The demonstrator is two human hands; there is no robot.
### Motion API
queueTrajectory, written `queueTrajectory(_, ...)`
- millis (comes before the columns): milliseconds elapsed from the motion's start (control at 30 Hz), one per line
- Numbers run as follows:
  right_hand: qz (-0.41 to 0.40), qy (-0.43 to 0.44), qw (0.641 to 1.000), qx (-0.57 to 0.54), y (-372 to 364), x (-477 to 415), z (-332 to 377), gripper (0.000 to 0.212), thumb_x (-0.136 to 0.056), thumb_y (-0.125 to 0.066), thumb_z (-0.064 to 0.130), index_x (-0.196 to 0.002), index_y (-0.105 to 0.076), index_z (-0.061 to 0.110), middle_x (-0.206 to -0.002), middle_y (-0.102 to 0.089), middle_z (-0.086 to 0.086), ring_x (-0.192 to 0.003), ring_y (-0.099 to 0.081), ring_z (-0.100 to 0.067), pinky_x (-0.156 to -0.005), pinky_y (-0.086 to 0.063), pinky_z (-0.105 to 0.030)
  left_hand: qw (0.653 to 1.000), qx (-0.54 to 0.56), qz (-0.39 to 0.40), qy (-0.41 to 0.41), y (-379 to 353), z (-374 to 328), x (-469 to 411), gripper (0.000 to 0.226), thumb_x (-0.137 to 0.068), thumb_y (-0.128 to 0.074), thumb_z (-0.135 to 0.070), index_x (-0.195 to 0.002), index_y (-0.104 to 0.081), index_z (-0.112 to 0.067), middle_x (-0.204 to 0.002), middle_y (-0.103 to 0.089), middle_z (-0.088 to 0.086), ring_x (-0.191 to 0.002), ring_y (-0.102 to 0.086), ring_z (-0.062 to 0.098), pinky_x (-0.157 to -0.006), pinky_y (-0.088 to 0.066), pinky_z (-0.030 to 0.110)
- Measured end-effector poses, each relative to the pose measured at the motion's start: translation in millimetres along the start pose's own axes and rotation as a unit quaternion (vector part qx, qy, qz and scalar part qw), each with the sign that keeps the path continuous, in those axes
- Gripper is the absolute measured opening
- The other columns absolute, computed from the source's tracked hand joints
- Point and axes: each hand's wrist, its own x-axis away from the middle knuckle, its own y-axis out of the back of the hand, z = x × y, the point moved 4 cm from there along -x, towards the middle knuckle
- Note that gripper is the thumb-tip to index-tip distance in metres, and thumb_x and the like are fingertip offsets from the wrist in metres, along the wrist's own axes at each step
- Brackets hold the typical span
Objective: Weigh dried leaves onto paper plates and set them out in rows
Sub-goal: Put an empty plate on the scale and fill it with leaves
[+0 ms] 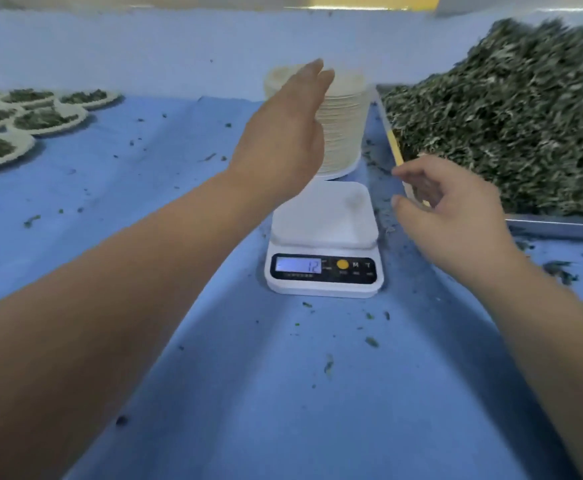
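Blue cloth covers the bench (283,393), with a pale wall behind it and leaf crumbs (328,363) scattered over the cloth. At the middle stands a white kitchen scale (323,237) with a bare platform, its display reading 12. Just behind it rises a tall stack of paper plates (343,133). The left hand (283,133) reaches up against the stack's left side with fingers straight and together; whether it touches the plates I cannot tell. The right hand (452,209) hovers beside the scale, fingers loosely curled, holding nothing. To the right, a metal tray (560,225) holds a big heap of dried leaves (508,116). Far left, filled plates (46,121) lie in rows, edges touching.
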Motion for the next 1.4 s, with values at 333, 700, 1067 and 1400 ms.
queueTrajectory(333,-0.042,0.082,0.996,0.002,3.0,3.0,-9.1,0.022,-0.089,-0.055,0.017,-0.106,-0.070,0.019,-0.118,-0.070,0.004,-0.106,-0.068,-0.020,-0.091,-0.057,-0.041,0.956,-0.282,0.082,0.030,-21.9,-4.6,-55.9,0.012,-0.093,-0.044,-0.004,-0.098,-0.052,-0.011,-0.098,-0.057,0.014,-0.087,-0.051,0.036,-0.068,-0.036,0.041)
queueTrajectory(700,-0.023,0.116,0.993,0.019,0.0,2.4,-10.8,0.026,-0.090,-0.055,-0.005,-0.101,-0.074,0.009,-0.133,-0.066,-0.006,-0.108,-0.070,-0.021,-0.093,-0.057,-0.043,0.905,-0.400,0.127,-0.068,-24.0,-4.2,-71.0,0.019,-0.089,-0.050,0.003,-0.104,-0.059,-0.004,-0.069,-0.029,0.005,-0.074,-0.042,0.032,-0.064,-0.032,0.038)
queueTrajectory(1067,-0.024,0.120,0.992,0.023,0.0,4.4,-8.9,0.025,-0.090,-0.057,-0.006,-0.098,-0.075,0.009,-0.130,-0.068,-0.005,-0.119,-0.065,-0.016,-0.098,-0.055,-0.037,0.890,-0.420,0.134,-0.116,-25.9,3.5,-74.7,0.024,-0.089,-0.052,0.003,-0.113,-0.054,-0.003,-0.070,-0.030,0.003,-0.070,-0.041,0.030,-0.055,-0.025,0.035)
queueTrajectory(1400,-0.020,0.119,0.992,0.027,-0.2,5.0,-8.4,0.023,-0.090,-0.059,-0.004,-0.097,-0.075,0.010,-0.129,-0.068,-0.003,-0.115,-0.067,-0.016,-0.097,-0.055,-0.036,0.853,-0.464,0.158,-0.178,-22.3,2.6,-73.2,0.062,-0.088,-0.054,0.006,-0.147,-0.035,0.001,-0.087,-0.053,0.012,-0.064,-0.042,0.029,-0.049,-0.020,0.033)
